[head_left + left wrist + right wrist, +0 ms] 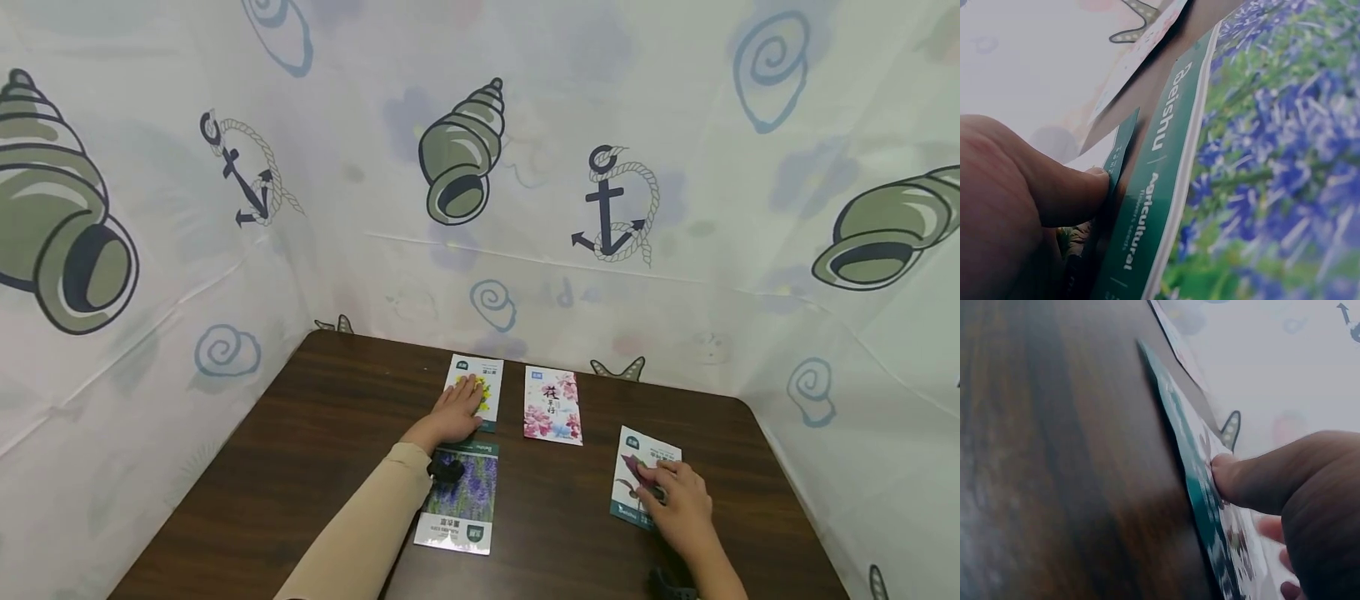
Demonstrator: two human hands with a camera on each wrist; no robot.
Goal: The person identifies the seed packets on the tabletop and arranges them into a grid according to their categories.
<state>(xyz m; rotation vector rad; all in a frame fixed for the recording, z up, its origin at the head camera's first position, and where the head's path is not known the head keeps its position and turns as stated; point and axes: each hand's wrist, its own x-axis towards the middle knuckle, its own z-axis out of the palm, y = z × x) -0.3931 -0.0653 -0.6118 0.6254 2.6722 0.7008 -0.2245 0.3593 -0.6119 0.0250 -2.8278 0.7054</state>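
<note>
Several seed packets lie on the dark table. In the head view, my left hand rests with extended fingers on a packet with yellow flowers; its thumb touches the green-edged end in the left wrist view. Beneath my left wrist lies a packet with purple-blue flowers. My right hand is over a white packet with a purple picture, fingers loosely bent. In the right wrist view its thumb touches the packet's face, other fingertips partly hidden behind.
A pink-flowered packet lies between the two hands, toward the back. The brown wooden table has rounded back corners. White cloth printed with shells and anchors hangs around its back and sides.
</note>
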